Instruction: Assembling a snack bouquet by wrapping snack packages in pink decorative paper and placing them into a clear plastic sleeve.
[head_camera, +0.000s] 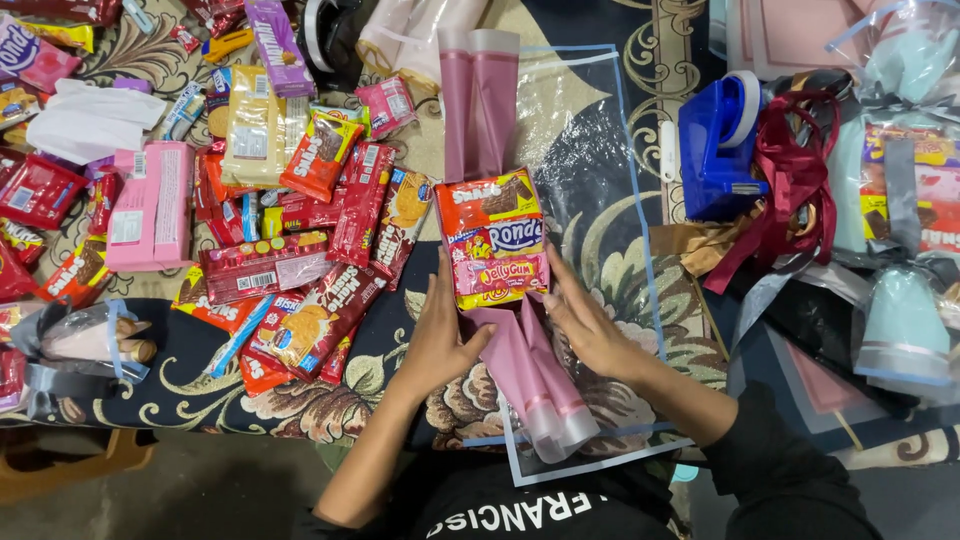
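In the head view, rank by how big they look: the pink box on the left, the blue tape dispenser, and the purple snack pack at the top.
1. pink box
2. blue tape dispenser, nearly alike, so unsure
3. purple snack pack

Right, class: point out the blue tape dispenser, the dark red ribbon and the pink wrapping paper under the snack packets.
blue tape dispenser (712, 150), head view, on its blue body.
dark red ribbon (795, 180), head view, on its looped middle.
pink wrapping paper (530, 375), head view, on the fold between the hands.
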